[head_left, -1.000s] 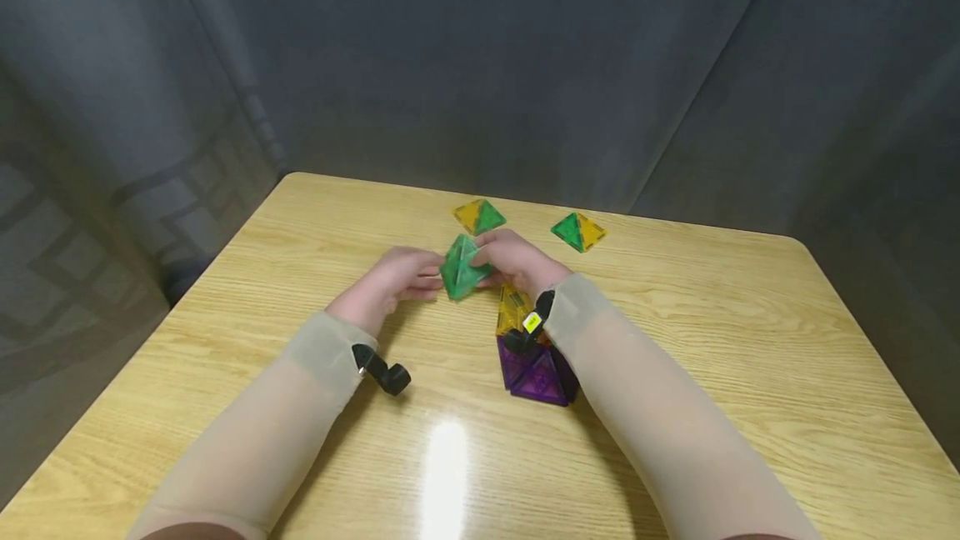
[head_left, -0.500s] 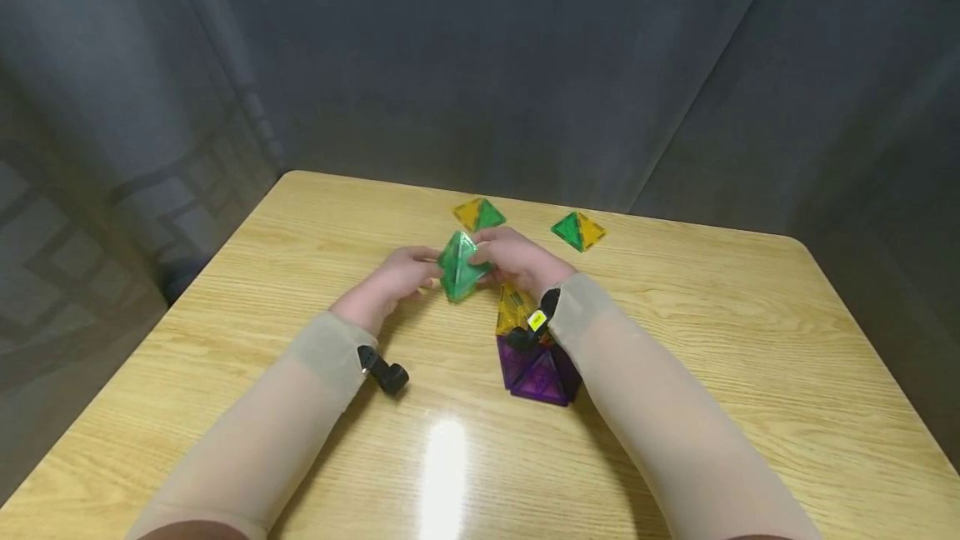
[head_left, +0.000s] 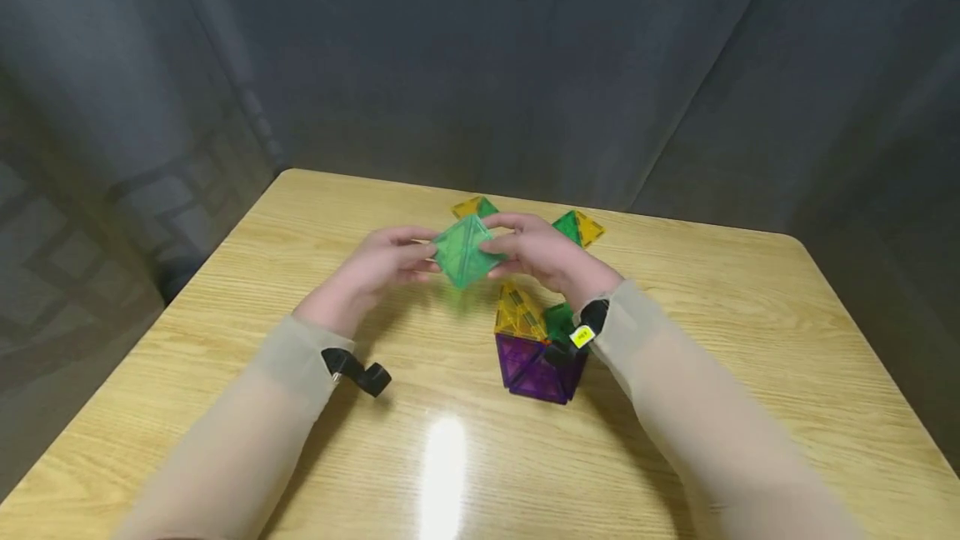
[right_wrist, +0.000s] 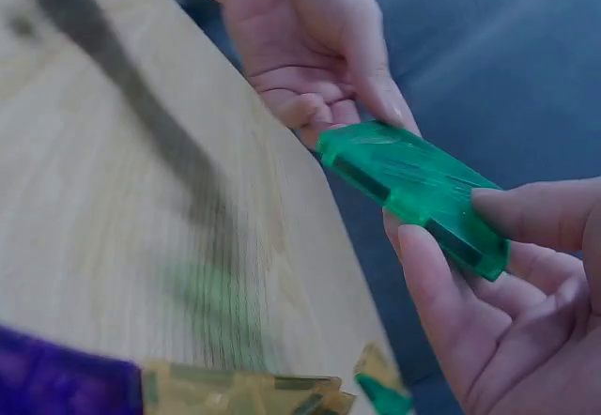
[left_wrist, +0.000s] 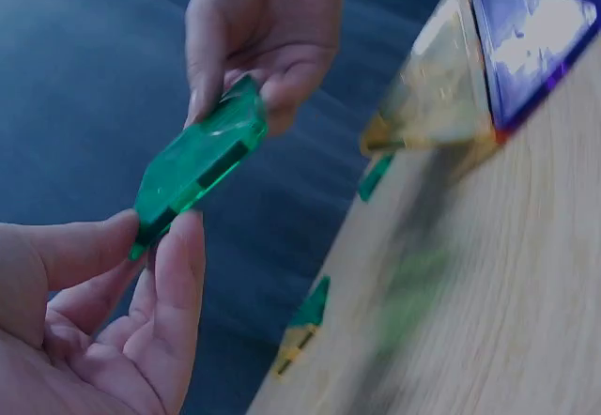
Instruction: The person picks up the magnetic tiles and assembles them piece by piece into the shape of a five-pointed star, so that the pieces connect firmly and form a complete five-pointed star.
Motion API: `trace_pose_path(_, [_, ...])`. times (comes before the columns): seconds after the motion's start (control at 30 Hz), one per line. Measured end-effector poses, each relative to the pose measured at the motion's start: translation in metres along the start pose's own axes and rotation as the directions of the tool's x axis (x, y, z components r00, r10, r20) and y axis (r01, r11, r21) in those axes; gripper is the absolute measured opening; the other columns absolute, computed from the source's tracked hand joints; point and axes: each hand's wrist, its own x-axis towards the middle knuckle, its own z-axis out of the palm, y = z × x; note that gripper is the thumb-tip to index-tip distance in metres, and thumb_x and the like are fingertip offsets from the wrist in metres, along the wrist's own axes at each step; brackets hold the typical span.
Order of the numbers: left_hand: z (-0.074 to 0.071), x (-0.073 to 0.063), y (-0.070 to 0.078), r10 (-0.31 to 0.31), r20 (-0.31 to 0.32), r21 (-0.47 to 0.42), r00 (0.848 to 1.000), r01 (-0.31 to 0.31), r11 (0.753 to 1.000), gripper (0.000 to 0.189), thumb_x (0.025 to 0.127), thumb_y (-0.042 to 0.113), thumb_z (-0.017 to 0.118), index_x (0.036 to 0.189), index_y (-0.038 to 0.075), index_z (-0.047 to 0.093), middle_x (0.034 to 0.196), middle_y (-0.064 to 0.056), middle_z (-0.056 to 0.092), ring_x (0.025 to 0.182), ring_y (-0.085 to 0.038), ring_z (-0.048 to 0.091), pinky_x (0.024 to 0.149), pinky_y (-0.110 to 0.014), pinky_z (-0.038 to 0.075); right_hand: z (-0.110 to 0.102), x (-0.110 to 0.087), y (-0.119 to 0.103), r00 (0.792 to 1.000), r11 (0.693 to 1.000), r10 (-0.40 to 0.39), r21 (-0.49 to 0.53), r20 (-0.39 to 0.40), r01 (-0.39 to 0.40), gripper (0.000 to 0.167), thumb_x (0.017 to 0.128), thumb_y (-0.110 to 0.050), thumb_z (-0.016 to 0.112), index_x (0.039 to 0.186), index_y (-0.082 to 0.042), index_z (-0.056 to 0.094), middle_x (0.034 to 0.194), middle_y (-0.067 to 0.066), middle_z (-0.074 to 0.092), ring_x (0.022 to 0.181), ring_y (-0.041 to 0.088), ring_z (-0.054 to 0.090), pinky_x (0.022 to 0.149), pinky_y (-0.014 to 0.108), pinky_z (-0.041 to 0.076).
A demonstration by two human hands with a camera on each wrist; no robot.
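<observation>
Two green translucent triangular magnetic tiles point(head_left: 463, 252), joined edge to edge, are held above the table between both hands. My left hand point(head_left: 382, 261) pinches their left corner between thumb and fingers. The right corner is pinched by my right hand point(head_left: 543, 250). In the left wrist view the green tiles point(left_wrist: 202, 166) appear nearly edge-on, almost flat. Below and to the right stands a structure of magnetic tiles, with purple triangles point(head_left: 538, 375) at its base. A yellow pointed part point(head_left: 517, 315) and a green tile point(head_left: 558, 322) rise from it, partly behind the right wrist camera.
Toward the table's far edge lie two yellow-and-green tile pairs, one left point(head_left: 468, 207) and one right point(head_left: 588, 227), both partly covered by the right hand or close to it. A dark curtain point(head_left: 450, 65) hangs behind the wooden table point(head_left: 300, 215).
Both hands have lifted the green tiles a little, and the pair has turned from a folded look to a flatter one. My right wrist shifted right, uncovering more of the structure.
</observation>
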Motion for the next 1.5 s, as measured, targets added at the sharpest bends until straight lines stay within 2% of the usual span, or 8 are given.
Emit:
trace_pose_path(0.17, [0.006,-0.014,0.006,0.013,0.059,0.000,0.998,-0.013,1.000,0.034,0.095,0.000,0.061,0.129,-0.009,0.058,0.100,-0.010,0.069,0.084,-0.023,0.069,0.078,-0.035,0.059,0.009,-0.040,-0.001,0.999,0.995,-0.035,-0.091,-0.014,0.033,0.045,0.099,-0.011,0.061,0.142,-0.005,0.047,0.096,0.021,0.067,0.072,0.027,0.070,0.062,0.034,0.059])
trace_pose_path(0.43, [0.027,-0.031,-0.003,-0.055,0.173,0.017,0.983,0.053,0.998,0.032,0.094,0.001,0.062,0.126,-0.008,0.061,0.096,-0.011,0.070,0.078,-0.019,0.069,0.072,-0.030,0.059,0.021,-0.099,0.030,0.999,0.998,-0.039,0.050,0.013,0.038,0.039,0.097,0.005,0.055,0.133,0.014,0.044,0.104,0.027,0.067,0.088,0.030,0.071,0.078,0.039,0.059])
trace_pose_path(0.53, [0.033,-0.034,-0.012,-0.103,0.212,0.015,0.972,0.102,0.995,0.031,0.095,0.000,0.062,0.124,-0.008,0.062,0.096,-0.010,0.070,0.075,-0.018,0.068,0.067,-0.027,0.058,0.027,-0.113,0.044,1.000,0.999,-0.020,0.029,-0.011,0.021,0.039,0.099,0.002,0.055,0.133,0.015,0.042,0.098,0.028,0.068,0.082,0.029,0.072,0.074,0.040,0.060])
trace_pose_path(0.73, [0.046,-0.036,-0.032,-0.192,0.254,0.010,0.948,0.196,0.981,0.033,0.093,0.001,0.063,0.124,-0.009,0.060,0.083,-0.009,0.070,0.068,-0.016,0.067,0.062,-0.026,0.058,0.037,-0.132,0.066,0.999,1.000,-0.020,0.003,-0.041,0.020,0.028,0.101,-0.002,0.054,0.124,0.014,0.051,0.082,0.020,0.066,0.066,0.026,0.068,0.063,0.041,0.061])
trace_pose_path(0.87, [0.053,-0.035,-0.042,-0.235,0.240,0.017,0.942,0.238,0.971,0.035,0.093,0.002,0.064,0.125,-0.010,0.056,0.080,-0.010,0.069,0.066,-0.016,0.067,0.061,-0.026,0.058,0.040,-0.141,0.076,0.999,0.999,0.003,0.035,-0.036,-0.002,0.030,0.102,0.000,0.048,0.126,0.018,0.046,0.084,0.020,0.066,0.067,0.025,0.068,0.064,0.041,0.061])
trace_pose_path(1.03, [0.062,-0.032,-0.051,-0.274,0.176,0.033,0.946,0.272,0.962,0.033,0.093,0.002,0.064,0.122,-0.009,0.054,0.083,-0.011,0.067,0.065,-0.016,0.066,0.059,-0.025,0.057,0.044,-0.146,0.086,0.999,0.994,0.039,0.100,-0.016,-0.037,0.031,0.103,0.000,0.045,0.125,0.020,0.039,0.090,0.024,0.068,0.075,0.032,0.071,0.068,0.042,0.061])
trace_pose_path(1.23, [0.070,-0.028,-0.056,-0.285,0.109,0.020,0.952,0.285,0.958,0.026,0.091,0.000,0.066,0.114,-0.007,0.055,0.081,-0.011,0.067,0.062,-0.016,0.065,0.056,-0.024,0.056,0.047,-0.144,0.094,0.999,0.992,0.047,0.121,-0.015,-0.045,0.020,0.102,-0.003,0.047,0.111,0.015,0.045,0.095,0.027,0.069,0.079,0.036,0.071,0.068,0.043,0.061])
trace_pose_path(1.5, [0.075,-0.021,-0.059,-0.298,0.060,0.011,0.953,0.298,0.954,0.020,0.091,0.000,0.068,0.107,-0.004,0.057,0.080,-0.012,0.067,0.062,-0.016,0.064,0.057,-0.025,0.057,0.045,-0.140,0.097,0.997,0.993,0.066,0.104,-0.037,-0.061,0.016,0.102,-0.004,0.050,0.103,0.011,0.048,0.094,0.026,0.070,0.078,0.032,0.072,0.067,0.039,0.061])
